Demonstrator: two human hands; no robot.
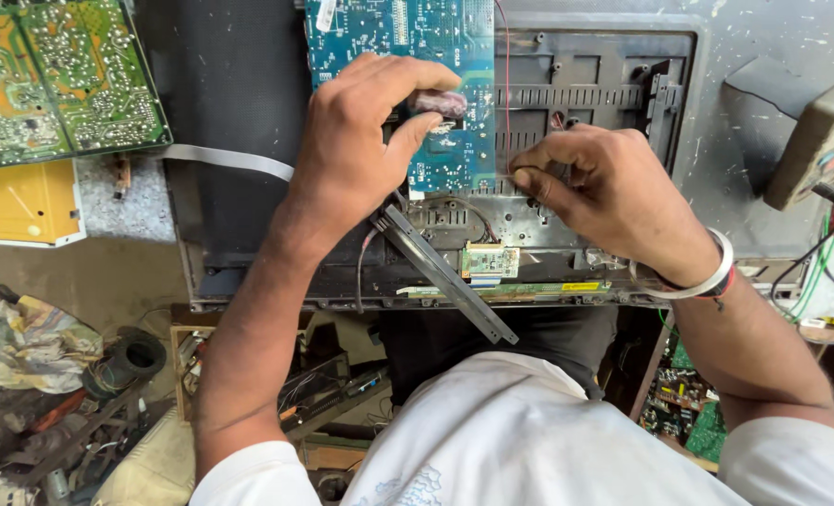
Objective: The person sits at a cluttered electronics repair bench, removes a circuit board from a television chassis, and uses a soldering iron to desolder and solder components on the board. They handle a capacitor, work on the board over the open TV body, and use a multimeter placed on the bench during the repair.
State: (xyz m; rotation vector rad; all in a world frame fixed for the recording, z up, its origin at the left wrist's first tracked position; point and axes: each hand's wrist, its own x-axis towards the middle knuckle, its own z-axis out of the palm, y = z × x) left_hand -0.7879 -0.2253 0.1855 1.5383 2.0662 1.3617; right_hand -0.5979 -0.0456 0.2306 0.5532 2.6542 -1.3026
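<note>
A blue circuit board lies on the dark metal back of an opened flat-panel chassis. My left hand rests on the board's lower part, thumb and fingers pinching a small pinkish-purple piece. My right hand is just right of the board's lower edge, fingers pinched on a thin wire near the chassis slots. A silver bangle sits on that wrist. A thin red wire runs down the board's right edge. A grey metal strip slants under my left wrist.
Two green circuit boards lie at the top left above a yellow panel. A grey flat ribbon cable crosses the chassis's left part. A beige meter with leads sits at the right. Scrap parts and coils clutter the floor below left.
</note>
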